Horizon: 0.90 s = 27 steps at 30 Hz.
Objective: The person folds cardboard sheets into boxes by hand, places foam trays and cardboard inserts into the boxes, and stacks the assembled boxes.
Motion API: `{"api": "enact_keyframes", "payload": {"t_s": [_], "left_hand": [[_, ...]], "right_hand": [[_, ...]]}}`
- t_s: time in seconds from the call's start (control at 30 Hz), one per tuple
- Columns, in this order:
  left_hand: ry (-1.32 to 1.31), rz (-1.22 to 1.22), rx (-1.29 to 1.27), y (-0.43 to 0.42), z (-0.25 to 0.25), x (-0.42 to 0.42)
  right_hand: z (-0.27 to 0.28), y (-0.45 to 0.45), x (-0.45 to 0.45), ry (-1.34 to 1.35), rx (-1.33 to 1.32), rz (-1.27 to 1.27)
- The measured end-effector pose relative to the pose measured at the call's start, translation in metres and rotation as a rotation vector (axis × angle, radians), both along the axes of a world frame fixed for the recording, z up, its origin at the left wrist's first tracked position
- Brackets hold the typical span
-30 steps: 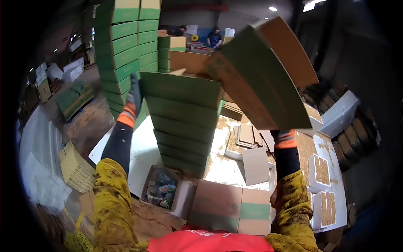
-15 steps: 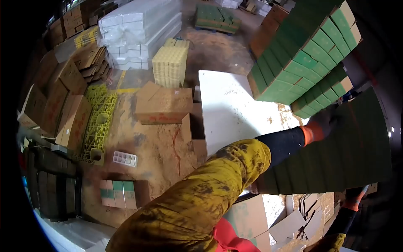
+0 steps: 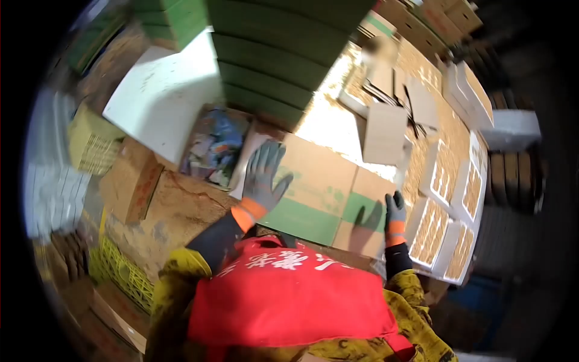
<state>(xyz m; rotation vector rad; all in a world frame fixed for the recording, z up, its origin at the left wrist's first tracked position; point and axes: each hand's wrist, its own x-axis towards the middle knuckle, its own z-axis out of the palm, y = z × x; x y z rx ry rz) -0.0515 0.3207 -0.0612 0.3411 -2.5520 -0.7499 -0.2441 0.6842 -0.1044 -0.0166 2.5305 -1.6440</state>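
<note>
My left hand [image 3: 263, 176], in a grey glove with an orange cuff, is open with its fingers spread. It is over the left edge of a flat cardboard piece with green bands [image 3: 310, 208]. My right hand [image 3: 395, 214], gloved alike, is seen nearly side-on at the right edge of that cardboard. Its fingers point away from me, open, with nothing visible in them. Beyond my hands stands a long dark green block of stacked cartons [image 3: 271, 66], apart from both gloves.
White trays of tan loose material [image 3: 429, 232] line the right side. Loose cardboard sheets [image 3: 385, 134] lie beyond the right hand. A box of crumpled scraps [image 3: 216, 145] and a white board [image 3: 163, 99] are at left. A yellow plastic grid [image 3: 123, 271] lies on the floor.
My view has turned to the right. My hands, earlier at opposite sides of the dark green carton block, are now off it and drawn back closer to my body.
</note>
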Motion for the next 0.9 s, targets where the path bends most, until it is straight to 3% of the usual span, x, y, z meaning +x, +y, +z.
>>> {"api": "enact_keyframes", "payload": {"t_s": [0.03,0.1,0.13,0.2,0.23,0.27,0.33,0.37,0.4,0.5,0.57,0.67,0.77,0.83,0.87,0.9], "left_hand": [[-0.137,-0.026,-0.062,0.025,-0.02,0.003],[-0.305,0.053,-0.107,0.055,-0.058,0.003],[-0.388,0.112,-0.136,0.063,-0.068,0.002],[-0.428,0.118,-0.164,0.072,-0.064,-0.003],[-0.454,0.141,-0.179,0.075,-0.061,-0.002],[-0.4,0.157,-0.223,0.077,-0.069,-0.001],[-0.268,0.164,-0.191,0.073,-0.073,0.002],[-0.284,0.146,-0.193,0.071,-0.077,0.003],[-0.307,0.172,-0.172,0.072,-0.07,0.006],[-0.314,0.202,-0.115,0.075,-0.066,0.011],[-0.116,0.319,0.139,0.072,-0.063,0.003],[0.183,0.408,-0.133,0.065,0.031,0.0],[0.325,0.317,-0.37,0.06,0.123,0.001],[0.052,0.099,-0.371,0.042,0.114,-0.019],[0.049,0.107,-0.407,0.042,0.101,-0.029],[0.045,0.117,-0.447,0.042,0.088,-0.04]], "right_hand": [[-0.014,0.017,0.01,0.118,0.05,0.092],[-0.058,0.037,0.022,-0.106,0.051,-0.007],[-0.068,0.031,0.035,0.025,0.445,-0.101],[-0.065,0.019,0.038,0.006,0.71,-0.178],[-0.062,0.034,0.032,0.01,0.088,-0.076],[-0.054,0.038,0.035,0.191,0.078,-0.094],[-0.039,0.052,0.036,-0.056,-0.086,-0.071],[-0.053,0.068,0.028,-0.017,0.039,-0.106],[-0.022,0.054,0.039,-0.009,-0.202,-0.094],[0.01,0.078,0.018,-0.211,-0.191,0.188],[0.016,0.081,0.001,-0.334,-0.574,0.268],[0.031,0.071,-0.024,-0.208,-0.674,0.241],[0.081,0.057,-0.019,-0.114,-0.451,0.379],[0.081,0.067,-0.031,-0.067,-0.324,0.523],[0.125,0.049,-0.001,0.142,0.126,0.45],[0.091,0.07,-0.017,0.414,0.008,0.29]]}}
